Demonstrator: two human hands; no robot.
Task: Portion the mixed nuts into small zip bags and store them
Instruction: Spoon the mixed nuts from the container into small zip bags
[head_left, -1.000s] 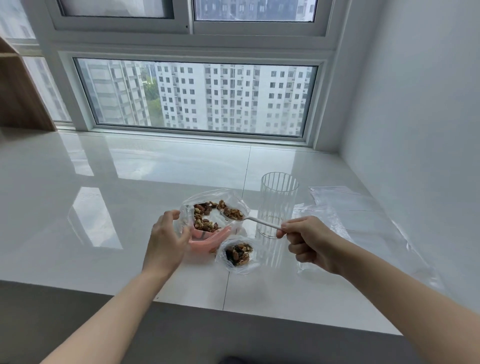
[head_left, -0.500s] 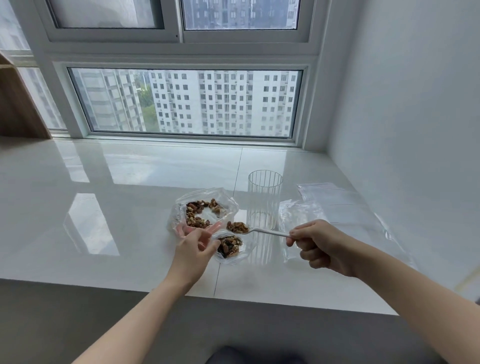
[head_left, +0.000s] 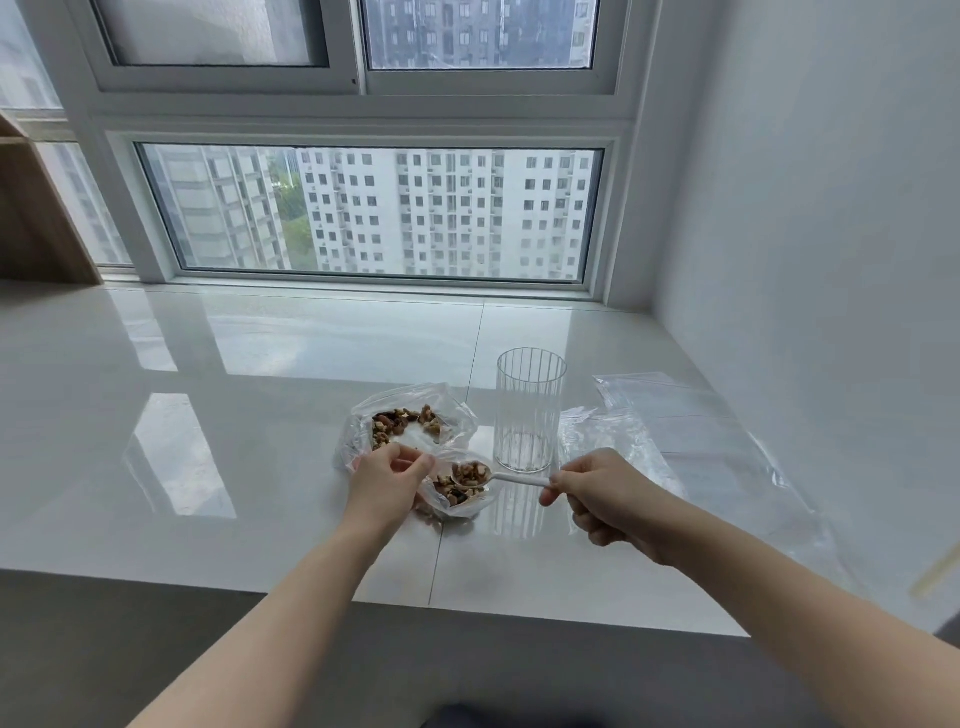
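A large clear bag of mixed nuts (head_left: 410, 422) lies open on the white sill. Just in front of it sits a small zip bag (head_left: 456, 498) partly filled with nuts. My left hand (head_left: 388, 482) pinches the small bag's rim at its left side and holds its mouth open. My right hand (head_left: 605, 496) grips the handle of a white plastic spoon (head_left: 511, 477). The spoon's bowl, heaped with nuts, hovers right over the small bag's mouth.
A ribbed empty glass (head_left: 529, 410) stands just right of the bags, close to the spoon. Flat clear zip bags (head_left: 680, 423) lie to the right near the wall (head_left: 810, 260). The sill's front edge (head_left: 467, 608) runs below my wrists. A window closes the back.
The spoon came out of the large bag with a load of nuts and moved toward me to the small bag. My left hand shifted from the large bag to the small bag's rim.
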